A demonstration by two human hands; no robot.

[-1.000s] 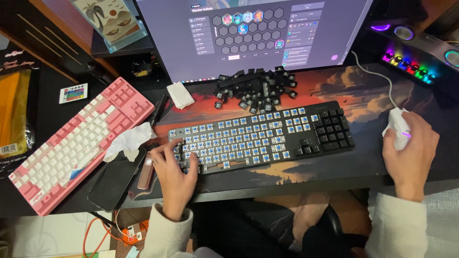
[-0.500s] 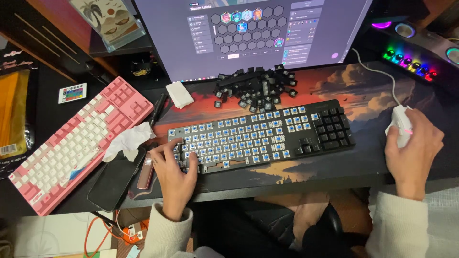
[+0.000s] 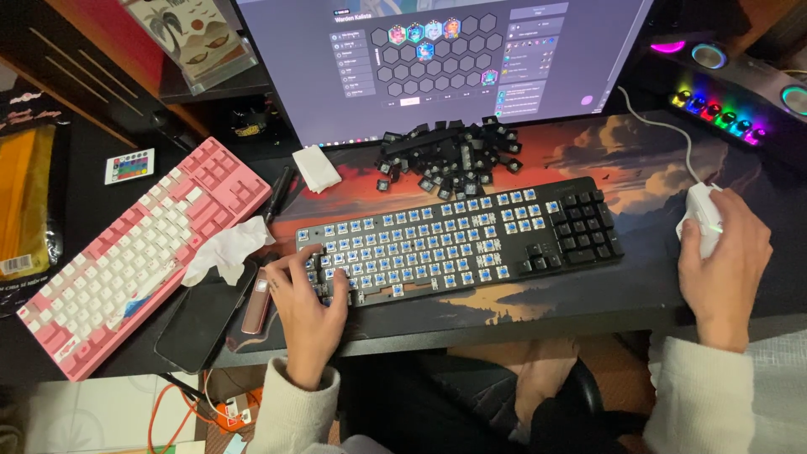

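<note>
A black keyboard lies on the desk mat, most of its keycaps off so the blue switches show; black caps remain on its right block. My left hand rests on the keyboard's left end, fingers spread over the bare switches. At the far right my right hand covers a white wired mouse. A heap of loose black keycaps sits between the keyboard and the monitor.
A pink and white keyboard lies angled at the left, with a crumpled tissue, a dark phone and a small reddish stick-shaped device beside it. A small white cloth and a speaker bar with coloured lights lie further back.
My right hand has shifted slightly on the mouse. The left hand stays on the keyboard's left end.
</note>
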